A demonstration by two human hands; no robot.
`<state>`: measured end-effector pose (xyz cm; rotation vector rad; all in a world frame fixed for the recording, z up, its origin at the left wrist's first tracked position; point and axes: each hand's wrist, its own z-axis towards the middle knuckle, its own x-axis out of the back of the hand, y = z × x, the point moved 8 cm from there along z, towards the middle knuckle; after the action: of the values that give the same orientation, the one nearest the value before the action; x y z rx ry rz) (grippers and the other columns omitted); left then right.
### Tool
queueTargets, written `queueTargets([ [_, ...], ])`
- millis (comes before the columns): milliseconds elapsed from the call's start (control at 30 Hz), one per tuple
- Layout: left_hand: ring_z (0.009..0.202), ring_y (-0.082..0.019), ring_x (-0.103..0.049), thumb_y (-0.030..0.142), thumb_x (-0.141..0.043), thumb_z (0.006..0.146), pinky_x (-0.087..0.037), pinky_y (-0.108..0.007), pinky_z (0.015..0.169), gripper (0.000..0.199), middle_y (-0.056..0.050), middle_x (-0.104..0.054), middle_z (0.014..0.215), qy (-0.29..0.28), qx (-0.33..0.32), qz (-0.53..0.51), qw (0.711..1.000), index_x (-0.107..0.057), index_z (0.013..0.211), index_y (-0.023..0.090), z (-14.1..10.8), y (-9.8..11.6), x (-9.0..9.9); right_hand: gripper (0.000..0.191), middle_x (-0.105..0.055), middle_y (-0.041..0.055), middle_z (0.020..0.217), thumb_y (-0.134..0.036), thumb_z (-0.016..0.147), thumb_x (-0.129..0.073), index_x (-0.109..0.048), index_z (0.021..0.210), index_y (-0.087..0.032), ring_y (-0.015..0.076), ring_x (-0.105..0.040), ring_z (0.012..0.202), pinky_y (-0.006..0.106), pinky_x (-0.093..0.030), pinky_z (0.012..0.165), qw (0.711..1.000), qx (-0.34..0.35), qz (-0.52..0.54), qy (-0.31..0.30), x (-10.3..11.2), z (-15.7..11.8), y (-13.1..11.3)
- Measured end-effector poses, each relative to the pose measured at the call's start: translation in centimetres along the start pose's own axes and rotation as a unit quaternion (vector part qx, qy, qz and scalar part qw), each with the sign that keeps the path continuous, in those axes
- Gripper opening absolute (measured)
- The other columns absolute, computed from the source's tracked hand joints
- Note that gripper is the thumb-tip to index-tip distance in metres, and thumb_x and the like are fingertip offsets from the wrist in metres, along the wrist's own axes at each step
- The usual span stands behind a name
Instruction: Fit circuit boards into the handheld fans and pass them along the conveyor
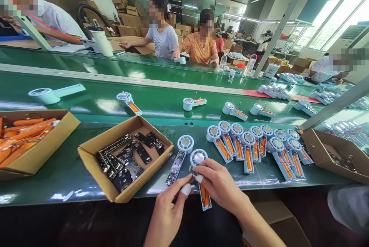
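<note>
Head view. Both hands meet at a blue unit lying at the front edge of the bench, its round head away from the wearer and its orange-filled handle toward the wearer. The right hand has thumb and forefinger closed in a pinch on a small part just below the head; the part is too small to identify. The left hand has thumb and forefinger nearly together, tips beside the same part; whether they grip it cannot be told. Both thumbs wear white covers. Just left of the unit lies a second unit, a board along its handle. Further left stands a carton of dark boards. To the right lies a cluster of similar units; others rest spaced along the green belt behind.
</note>
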<state>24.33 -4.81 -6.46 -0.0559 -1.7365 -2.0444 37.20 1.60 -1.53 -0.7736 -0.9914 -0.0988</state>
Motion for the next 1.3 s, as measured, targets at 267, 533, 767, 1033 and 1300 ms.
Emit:
queueTargets([
  [267,0.083,-0.022,-0.079,0.037,-0.055,0.091,-0.064,-0.032,0.081,0.030,-0.008,-0.081,0.104,-0.027,0.009,0.023,0.999,-0.076,0.106,0.022,0.3,0.3,-0.2,0.021,-0.069,0.0062,0.101,-0.013,0.093,-0.057,-0.073,0.104,-0.022,0.0195,-0.064,0.090,0.032,-0.054,0.080,0.993,-0.044,0.096,0.044,0.3,-0.6,0.9],
  [533,0.064,-0.018,-0.076,0.030,-0.046,0.093,-0.064,-0.030,0.068,0.039,-0.005,-0.080,0.096,-0.046,0.034,0.072,0.996,-0.065,0.127,0.025,-0.6,-1.5,-1.1,0.031,-0.069,0.0022,0.090,-0.007,0.086,-0.056,-0.069,0.109,-0.023,0.0160,-0.063,0.076,0.028,-0.053,0.071,0.976,-0.181,0.113,0.048,2.2,-3.8,3.7],
  [767,0.078,-0.018,-0.075,0.003,-0.033,0.088,-0.059,-0.025,0.069,0.063,-0.006,-0.074,0.101,-0.140,-0.098,0.251,0.953,-0.063,0.135,0.033,-1.1,0.5,-3.0,0.021,-0.077,0.0062,0.097,-0.020,0.094,-0.055,-0.075,0.099,-0.021,0.0200,-0.072,0.090,0.031,-0.055,0.082,0.963,-0.141,0.203,0.105,0.9,-1.9,2.8],
  [1033,0.091,-0.022,-0.077,0.016,-0.036,0.094,-0.061,-0.030,0.075,0.050,-0.007,-0.077,0.107,-0.040,-0.059,0.210,0.975,-0.057,0.138,0.029,-0.7,-0.2,-1.1,0.016,-0.072,0.0037,0.080,-0.029,0.084,-0.065,-0.073,0.088,-0.016,0.0159,-0.066,0.072,0.027,-0.053,0.068,0.872,-0.251,0.411,0.089,-2.4,-1.7,4.4],
  [1300,0.072,-0.022,-0.078,0.036,-0.045,0.092,-0.063,-0.033,0.069,0.031,-0.007,-0.081,0.100,0.002,0.091,0.053,0.994,-0.061,0.116,0.025,-1.0,-2.6,-1.0,0.025,-0.069,0.0042,0.088,-0.007,0.083,-0.054,-0.073,0.090,-0.020,0.0153,-0.063,0.077,0.025,-0.049,0.069,0.970,-0.136,0.173,0.105,-0.4,-1.5,1.6],
])
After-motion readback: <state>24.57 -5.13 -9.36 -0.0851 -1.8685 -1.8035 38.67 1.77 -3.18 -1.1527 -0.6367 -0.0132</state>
